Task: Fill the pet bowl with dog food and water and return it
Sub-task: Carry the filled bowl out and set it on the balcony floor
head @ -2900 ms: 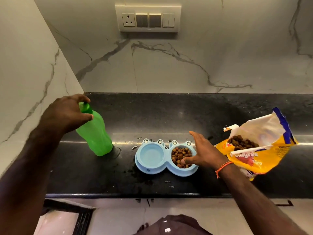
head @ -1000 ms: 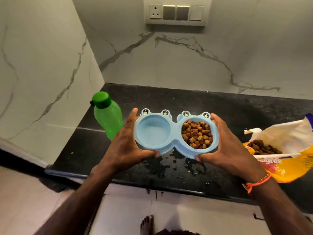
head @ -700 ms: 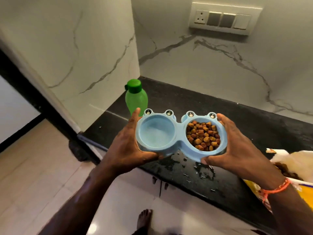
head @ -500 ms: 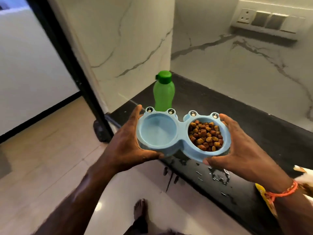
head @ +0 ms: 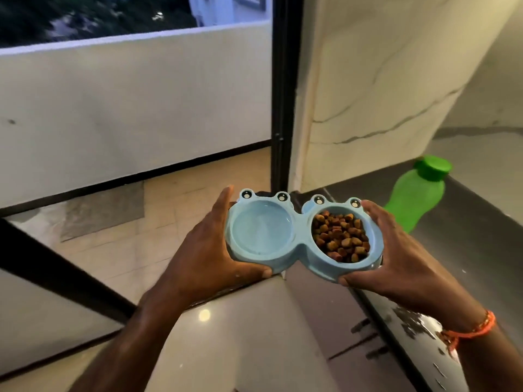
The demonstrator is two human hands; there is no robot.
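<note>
Just below the middle of the frame, the left hand [head: 209, 258] and the right hand [head: 396, 258] each curl fingers and thumb around one end of the blue pet bowl [head: 304, 244], held level in the air with water in its left cup and kibble [head: 339, 239] in its right. Since a moment ago the bowl has left the black counter [head: 467, 250], and the view has swung from the switch wall to a doorway, floor and balcony wall, the green bottle [head: 416, 202] now at right. Filling looks finished; what remains is carrying it back level, since the water could slop.
</note>
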